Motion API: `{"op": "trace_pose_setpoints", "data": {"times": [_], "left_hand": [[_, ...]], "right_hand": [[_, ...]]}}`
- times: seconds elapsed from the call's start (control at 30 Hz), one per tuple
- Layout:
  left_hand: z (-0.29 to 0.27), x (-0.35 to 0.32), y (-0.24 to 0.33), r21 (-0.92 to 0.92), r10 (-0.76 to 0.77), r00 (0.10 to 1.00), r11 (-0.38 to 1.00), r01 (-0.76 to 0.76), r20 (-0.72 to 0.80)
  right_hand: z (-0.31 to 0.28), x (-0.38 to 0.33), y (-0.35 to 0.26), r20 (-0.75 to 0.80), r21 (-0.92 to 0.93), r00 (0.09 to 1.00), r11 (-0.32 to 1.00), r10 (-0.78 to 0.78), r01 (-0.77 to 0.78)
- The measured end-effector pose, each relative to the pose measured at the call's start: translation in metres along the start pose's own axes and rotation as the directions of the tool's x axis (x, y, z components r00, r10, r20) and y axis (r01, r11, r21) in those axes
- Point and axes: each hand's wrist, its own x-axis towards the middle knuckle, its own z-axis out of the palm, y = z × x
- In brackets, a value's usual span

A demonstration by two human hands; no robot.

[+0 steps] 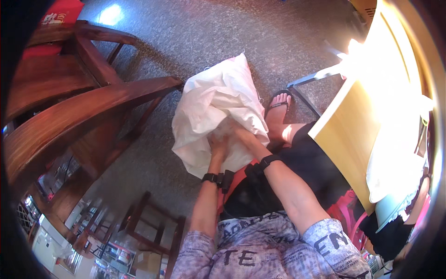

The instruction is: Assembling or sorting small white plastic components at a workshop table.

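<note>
White crumpled fabric-like sack (211, 100) on speckled grey floor (288, 32), in front of the person. Long axis runs away from the body, far tip leaning slightly right; mouth faces the person. Left hand (220, 145) and right hand (240, 134) both in the mouth, left hand on its left side, right hand beside it. Right looks a bit deeper, but can't say which is nearer the bottom. Sack's bulk lies ahead of the fingers, with cloth around and above them. Fingers blurred and partly hidden by folds: can't tell if apart, together or clamped on anything. Dark-brown wooden chair with curved armrest (102, 100) left of sack; bare foot in black thong sandal (278, 103) just right; pale-yellow wooden panel (346, 125) farther right.
</note>
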Motion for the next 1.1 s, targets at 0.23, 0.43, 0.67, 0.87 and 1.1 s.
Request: {"op": "trace_pose_setpoints", "data": {"times": [0.23, 0.43, 0.67, 0.87, 1.1], "left_hand": [[-0.099, -0.036, 0.068, -0.69, -0.327, 0.94, 0.658, 0.301, 0.099], [-0.078, -0.009, 0.056, -0.668, -0.159, 0.982, 0.72, 0.189, 0.107], [-0.067, -0.024, 0.035, -0.851, -0.182, 0.965, 0.46, 0.253, 0.188], [-0.092, -0.036, 0.068, -0.996, -0.328, 0.942, 0.076, -0.048, -0.071], [-0.152, -0.079, 0.089, -0.953, -0.294, 0.944, -0.21, -0.219, -0.152]], "right_hand": [[0.017, 0.01, 0.009, 0.109, -0.244, 0.994, 0.969, 0.002, 0.025], [0.008, 0.022, 0.018, 0.212, -0.259, 0.977, 0.965, 0.01, 0.046], [0.018, -0.017, -0.024, 0.166, -0.044, 0.984, 0.997, 0.062, -0.055], [0.026, -0.017, -0.038, 0.141, -0.118, 0.988, 0.99, -0.058, 0.075], [0.07, -0.069, -0.071, -0.217, -0.217, 0.914, 0.93, -0.342, 0.297]]}}
